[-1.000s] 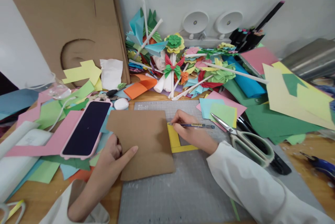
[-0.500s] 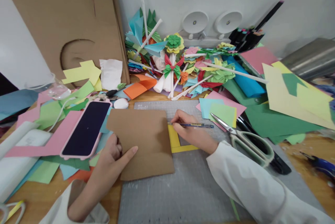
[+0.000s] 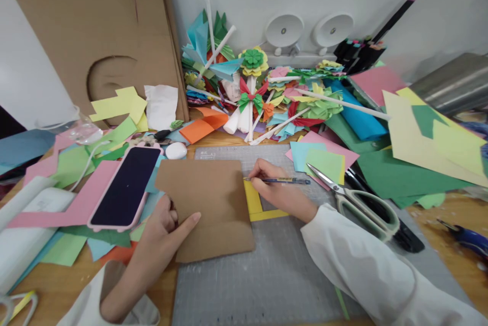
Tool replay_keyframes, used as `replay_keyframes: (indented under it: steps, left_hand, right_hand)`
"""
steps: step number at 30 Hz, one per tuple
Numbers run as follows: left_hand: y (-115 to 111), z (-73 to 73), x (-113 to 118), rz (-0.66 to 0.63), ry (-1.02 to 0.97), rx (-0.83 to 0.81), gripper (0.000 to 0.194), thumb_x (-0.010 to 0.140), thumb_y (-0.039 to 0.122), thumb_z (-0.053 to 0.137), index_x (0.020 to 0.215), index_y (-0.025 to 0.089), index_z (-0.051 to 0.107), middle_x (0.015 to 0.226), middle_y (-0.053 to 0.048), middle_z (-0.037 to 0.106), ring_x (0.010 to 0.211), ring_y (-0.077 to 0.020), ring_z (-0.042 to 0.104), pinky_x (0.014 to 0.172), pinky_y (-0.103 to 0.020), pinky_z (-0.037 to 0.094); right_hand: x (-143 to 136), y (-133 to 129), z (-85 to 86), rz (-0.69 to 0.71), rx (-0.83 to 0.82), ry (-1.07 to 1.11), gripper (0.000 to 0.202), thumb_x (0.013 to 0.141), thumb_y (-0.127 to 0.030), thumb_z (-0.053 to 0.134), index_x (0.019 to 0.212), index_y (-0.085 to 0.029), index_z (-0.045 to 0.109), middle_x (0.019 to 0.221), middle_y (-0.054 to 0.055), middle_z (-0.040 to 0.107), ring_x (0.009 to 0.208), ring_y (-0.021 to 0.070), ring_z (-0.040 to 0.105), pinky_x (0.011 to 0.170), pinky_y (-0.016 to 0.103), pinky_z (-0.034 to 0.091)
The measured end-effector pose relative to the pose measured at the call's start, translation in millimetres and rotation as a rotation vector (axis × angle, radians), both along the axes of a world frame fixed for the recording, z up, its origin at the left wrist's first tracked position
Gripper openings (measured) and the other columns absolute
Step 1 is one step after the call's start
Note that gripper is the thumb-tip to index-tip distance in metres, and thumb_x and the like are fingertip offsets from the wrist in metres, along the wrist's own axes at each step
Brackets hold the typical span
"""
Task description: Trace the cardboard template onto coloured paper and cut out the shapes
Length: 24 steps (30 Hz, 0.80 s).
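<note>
My left hand [image 3: 168, 229] grips the left edge of a brown cardboard square [image 3: 209, 199], its thumb lying on top and its other fingers curled at the edge. In my right hand [image 3: 276, 186] is a slim blue pen [image 3: 292, 181], held almost level with its tip close to the cardboard's right edge. A yellow paper strip with a corner [image 3: 253, 204] lies on the grey cutting mat [image 3: 297, 270], partly beneath the cardboard and my right hand. White-handled scissors [image 3: 354, 201] rest open-bladed to the right of that hand.
A phone in a pink case [image 3: 127, 186] lies on coloured paper scraps at left. Paper flowers [image 3: 253, 61] pile along the wall. Large cardboard sheets [image 3: 76, 26] lean at back left. Blue-handled pliers [image 3: 467, 239] lie at far right, below green paper sheets [image 3: 396, 173].
Both hands, the cardboard and the pen stay almost exactly where they were. Only a very slight shift of the whole view shows.
</note>
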<state>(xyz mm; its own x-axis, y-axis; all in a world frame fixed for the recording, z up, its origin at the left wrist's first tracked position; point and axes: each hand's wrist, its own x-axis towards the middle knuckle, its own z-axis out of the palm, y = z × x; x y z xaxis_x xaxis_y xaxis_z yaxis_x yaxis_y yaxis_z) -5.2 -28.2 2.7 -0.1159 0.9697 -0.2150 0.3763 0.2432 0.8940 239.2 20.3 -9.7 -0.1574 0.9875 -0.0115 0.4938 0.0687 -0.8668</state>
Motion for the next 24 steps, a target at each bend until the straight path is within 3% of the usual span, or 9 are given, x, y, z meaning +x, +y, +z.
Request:
replay_keyframes:
  steps: [8, 24]
  left_hand:
    - [-0.9, -0.7, -0.4, -0.047, -0.010, -0.047, 0.033, 0.066, 0.038, 0.074, 0.083, 0.024, 0.049, 0.055, 0.009, 0.041, 0.047, -0.0134, 0.045, 0.043, -0.023, 0.037]
    - [-0.8, 2.2, 0.8, -0.040, -0.014, -0.054, 0.032, 0.066, 0.040, 0.073, 0.082, 0.025, 0.049, 0.056, 0.008, 0.042, 0.053, -0.0159, 0.051, 0.046, -0.024, 0.040]
  right_hand:
    - [-1.0, 0.2, 1.1, -0.001, -0.017, 0.008, 0.008, 0.072, -0.014, 0.048, 0.070, -0.022, 0.049, 0.061, -0.005, 0.052, 0.055, 0.0120, 0.046, 0.052, 0.024, 0.033]
    - [-0.7, 0.9, 0.1, 0.003, -0.016, 0.000, 0.008, 0.072, -0.014, 0.047, 0.070, -0.022, 0.049, 0.062, -0.004, 0.053, 0.056, 0.0125, 0.047, 0.052, 0.024, 0.033]
